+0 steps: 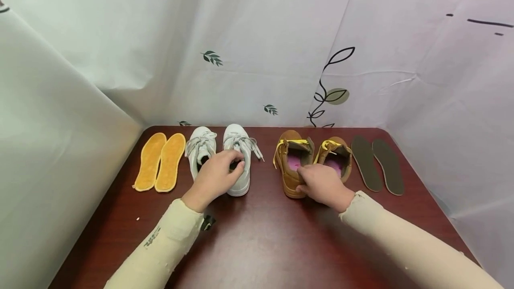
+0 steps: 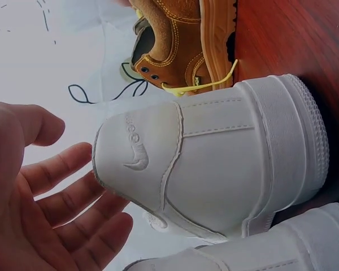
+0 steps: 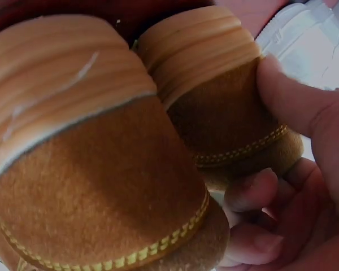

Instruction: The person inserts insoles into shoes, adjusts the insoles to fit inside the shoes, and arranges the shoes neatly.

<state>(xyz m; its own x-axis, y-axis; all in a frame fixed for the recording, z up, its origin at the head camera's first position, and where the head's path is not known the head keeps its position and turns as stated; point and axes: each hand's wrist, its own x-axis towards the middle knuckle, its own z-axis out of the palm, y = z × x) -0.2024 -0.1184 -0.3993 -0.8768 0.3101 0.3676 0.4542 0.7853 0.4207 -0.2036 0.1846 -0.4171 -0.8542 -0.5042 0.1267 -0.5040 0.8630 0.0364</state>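
Observation:
A pair of white lace-up sneakers stands heel towards me, left of the middle. My left hand [image 1: 217, 173] hovers over them, its thumb apart from loosely bent fingers. In the left wrist view its fingertips are at the heel collar of the right white sneaker [image 2: 214, 152]. Right of the middle stand two brown shoes with yellow laces and pink inside. My right hand [image 1: 323, 184] holds the left brown shoe [image 1: 290, 179] by the heel, thumb [image 3: 288, 96] on the outside and fingers at the collar. The right brown shoe [image 3: 96, 186] is partly hidden behind this hand in the head view.
Two orange insoles [image 1: 170, 162] lie at the table's left. Two dark grey-green insoles [image 1: 366, 164] lie at its right. The dark red table [image 1: 257, 235] is bordered by hanging white cloth [image 1: 257, 35] at the back and sides.

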